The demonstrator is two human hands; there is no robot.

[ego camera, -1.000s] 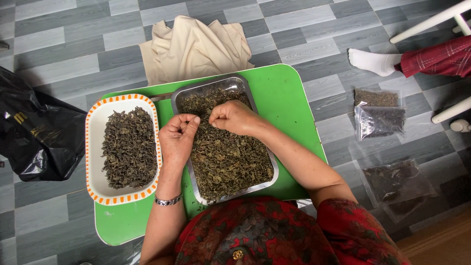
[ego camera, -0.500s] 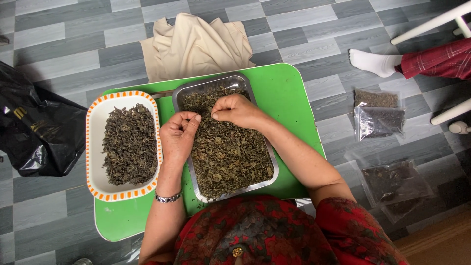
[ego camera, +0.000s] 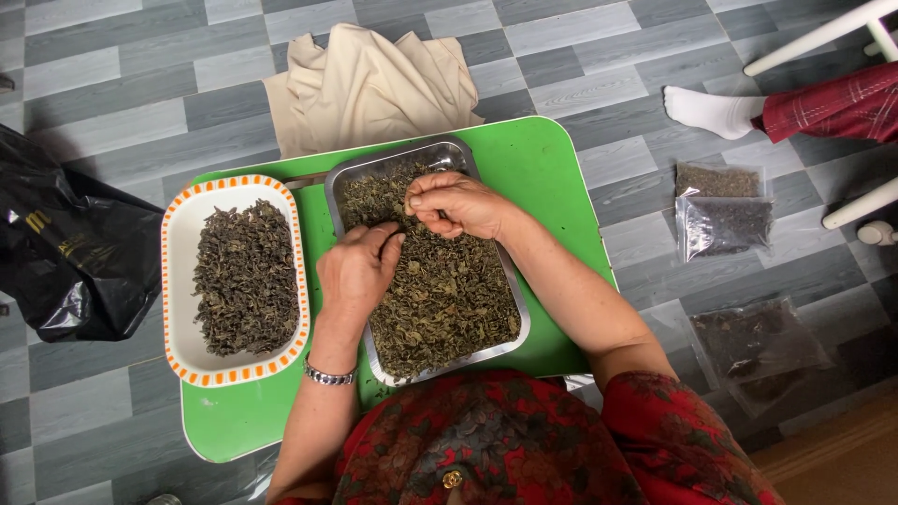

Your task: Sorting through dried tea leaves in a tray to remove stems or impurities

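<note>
- While both hands are working over the metal tray (ego camera: 505,323) on the green tabletop (ego camera: 552,159), the dried leaves (ego camera: 444,299) are lying spread across the tray.
- The left hand (ego camera: 355,271) is resting on the leaves, fingers curled loosely; whether it is gripping any, I cannot tell.
- The right hand (ego camera: 458,204) is hovering just above them, fingertips pinched together, seemingly on a small bit.
- The orange-rimmed dish (ego camera: 182,281) of leaves is sitting just beside the tray, left of it.
- Judgement: picking is going best with light pinches, thin layers, hands low over the tray.
</note>
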